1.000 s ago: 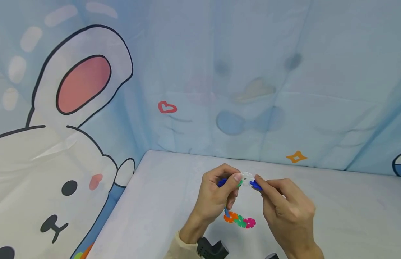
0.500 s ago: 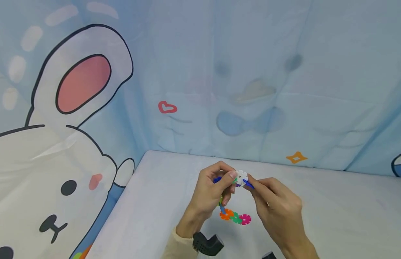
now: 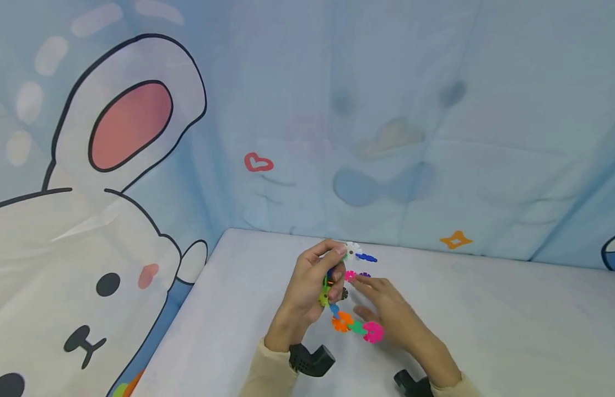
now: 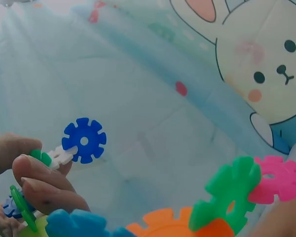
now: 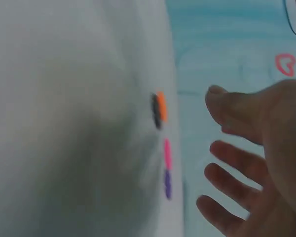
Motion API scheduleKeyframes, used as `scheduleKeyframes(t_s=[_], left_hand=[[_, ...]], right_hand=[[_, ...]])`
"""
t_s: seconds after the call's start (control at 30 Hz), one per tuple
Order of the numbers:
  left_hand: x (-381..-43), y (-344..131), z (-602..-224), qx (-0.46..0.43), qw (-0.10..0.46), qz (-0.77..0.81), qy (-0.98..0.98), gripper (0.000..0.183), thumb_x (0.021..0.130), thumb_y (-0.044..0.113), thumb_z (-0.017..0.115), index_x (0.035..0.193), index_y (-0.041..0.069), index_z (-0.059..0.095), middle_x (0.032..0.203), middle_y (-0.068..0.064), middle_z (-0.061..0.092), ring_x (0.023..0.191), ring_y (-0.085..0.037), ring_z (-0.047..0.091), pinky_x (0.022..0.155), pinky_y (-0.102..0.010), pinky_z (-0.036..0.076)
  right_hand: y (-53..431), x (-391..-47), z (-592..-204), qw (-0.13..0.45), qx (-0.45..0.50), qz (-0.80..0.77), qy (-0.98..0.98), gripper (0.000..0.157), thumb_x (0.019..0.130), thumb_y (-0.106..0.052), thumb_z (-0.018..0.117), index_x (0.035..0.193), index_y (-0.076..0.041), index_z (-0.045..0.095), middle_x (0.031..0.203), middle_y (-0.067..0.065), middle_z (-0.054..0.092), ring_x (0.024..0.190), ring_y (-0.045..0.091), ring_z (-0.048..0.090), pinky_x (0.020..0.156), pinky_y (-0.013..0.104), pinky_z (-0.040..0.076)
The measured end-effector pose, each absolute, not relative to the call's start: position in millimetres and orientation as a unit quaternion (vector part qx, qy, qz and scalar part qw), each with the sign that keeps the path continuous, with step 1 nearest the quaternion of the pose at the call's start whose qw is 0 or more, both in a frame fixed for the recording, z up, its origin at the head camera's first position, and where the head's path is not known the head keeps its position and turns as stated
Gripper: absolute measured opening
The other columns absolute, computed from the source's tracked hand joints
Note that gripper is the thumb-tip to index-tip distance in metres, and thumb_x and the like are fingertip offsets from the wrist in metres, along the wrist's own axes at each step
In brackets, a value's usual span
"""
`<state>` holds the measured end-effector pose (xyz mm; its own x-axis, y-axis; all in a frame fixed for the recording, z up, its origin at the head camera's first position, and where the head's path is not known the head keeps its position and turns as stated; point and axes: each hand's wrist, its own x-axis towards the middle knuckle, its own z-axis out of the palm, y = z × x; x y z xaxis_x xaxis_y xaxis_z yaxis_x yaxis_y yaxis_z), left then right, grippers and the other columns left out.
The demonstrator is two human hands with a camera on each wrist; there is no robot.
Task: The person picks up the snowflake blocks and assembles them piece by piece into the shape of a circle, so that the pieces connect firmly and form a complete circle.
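"Blue cloth (image 3: 287, 82) bearing a printed rabbit (image 3: 134, 242) forms the backdrop, with a white table (image 3: 238, 286) before it. Report both hands."

"Left hand (image 3: 307, 281): pinching the chain (image 3: 342, 322) and holding it above the table. Right hand (image 3: 394, 314): released, fingers parted, near a pink disc (image 3: 350, 275) and a purple disc (image 3: 365, 274) on the table. Whether it touches the pink disc, I cannot tell."

"Which details depend on the view?"

"Right wrist: an orange disc (image 5: 162, 106) beside a black disc (image 5: 156, 113). Head: left hand partly covers the black one. Left wrist: the dark blue disc (image 4: 92, 146) face on; head: nearly edge-on."

"Appearance of the chain?"

"Slotted discs. Lower run: light blue, orange, green, pink. Upper end: a white disc (image 3: 355, 250), then the dark blue disc, notched around its rim, round hole at centre."
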<state>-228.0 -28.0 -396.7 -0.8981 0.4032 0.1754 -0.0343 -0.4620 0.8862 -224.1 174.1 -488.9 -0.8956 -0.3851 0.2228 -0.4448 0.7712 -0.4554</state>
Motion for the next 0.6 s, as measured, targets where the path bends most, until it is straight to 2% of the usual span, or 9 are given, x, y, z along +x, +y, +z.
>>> scheduleKeyframes(t_s=[0.1,0.17,0.23,0.33,0.4,0.5,0.57,0.6], left_hand=[[-226.3,-27.6,-395.9,0.177,0.131,0.839,0.497,0.014,0.108,0.021,0.06,0.097,0.018,0.068,0.067,0.004,0.048,0.041,-0.005,0.045,0.043,-0.015,0.04],[-225.8,-25.6,-395.4,0.172,0.131,0.839,0.5,0.015,0.108,0.02,0.06,0.096,0.018,0.069,0.066,0.005,0.051,0.042,-0.005,0.046,0.044,-0.014,0.042],[-225.1,-24.2,-395.3,0.166,0.13,0.837,0.505,0.016,0.108,0.019,0.059,0.095,0.017,0.069,0.066,0.005,0.053,0.042,-0.006,0.048,0.045,-0.015,0.045],[-224.4,-22.8,-395.4,0.162,0.128,0.829,0.52,0.017,0.109,0.019,0.059,0.095,0.014,0.068,0.066,0.004,0.056,0.045,-0.007,0.051,0.047,-0.017,0.048],[-223.7,-22.4,-395.2,0.161,0.125,0.821,0.533,0.019,0.109,0.02,0.058,0.094,0.013,0.066,0.067,0.004,0.058,0.047,-0.008,0.053,0.049,-0.019,0.05],[-222.5,-22.1,-394.7,0.167,0.124,0.808,0.551,0.021,0.11,0.022,0.055,0.095,0.011,0.063,0.069,0.003,0.061,0.05,-0.01,0.057,0.05,-0.021,0.051],[-221.5,-21.7,-394.5,0.174,0.124,0.8,0.561,0.021,0.111,0.023,0.052,0.096,0.011,0.061,0.07,0.003,0.062,0.049,-0.01,0.056,0.049,-0.022,0.051],[-221.0,-21.4,-394.3,0.178,0.124,0.797,0.564,0.021,0.111,0.022,0.051,0.097,0.011,0.06,0.07,0.003,0.062,0.048,-0.01,0.055,0.049,-0.022,0.05]], right_hand=[[164.6,-222.4,-502.2,-0.008,0.284,0.256,-0.924,0.056,0.098,-0.008,0.072,0.152,-0.01,0.058,0.16,0.014,0.053,0.149,0.047,0.044,0.115,0.071,0.042],[162.2,-220.3,-506.3,-0.023,0.306,0.247,-0.919,0.056,0.096,-0.001,0.071,0.15,-0.009,0.06,0.158,0.013,0.056,0.151,0.049,0.042,0.116,0.071,0.04],[160.9,-218.6,-507.3,-0.025,0.301,0.244,-0.922,0.057,0.092,0.003,0.073,0.147,-0.01,0.064,0.153,0.009,0.062,0.148,0.046,0.047,0.117,0.066,0.042],[159.1,-218.4,-505.6,0.013,0.264,0.224,-0.938,0.042,0.09,-0.003,0.08,0.132,-0.012,0.076,0.129,0.002,0.077,0.126,0.033,0.067,0.107,0.05,0.057],[157.9,-220.1,-503.7,0.041,0.227,0.209,-0.95,0.029,0.086,-0.009,0.087,0.114,-0.014,0.083,0.106,-0.004,0.082,0.1,0.019,0.07,0.089,0.036,0.064],[157.4,-223.8,-502.4,0.067,0.181,0.189,-0.963,0.012,0.08,-0.015,0.093,0.085,-0.017,0.083,0.076,-0.01,0.075,0.072,0.008,0.058,0.066,0.024,0.055],[158.0,-225.9,-502.9,0.063,0.155,0.198,-0.966,0.017,0.079,-0.014,0.094,0.076,-0.017,0.078,0.068,-0.011,0.068,0.066,0.006,0.051,0.061,0.022,0.049],[158.3,-226.9,-503.8,0.061,0.144,0.205,-0.966,0.019,0.078,-0.013,0.095,0.076,-0.017,0.076,0.067,-0.011,0.065,0.065,0.006,0.05,0.062,0.022,0.048]])
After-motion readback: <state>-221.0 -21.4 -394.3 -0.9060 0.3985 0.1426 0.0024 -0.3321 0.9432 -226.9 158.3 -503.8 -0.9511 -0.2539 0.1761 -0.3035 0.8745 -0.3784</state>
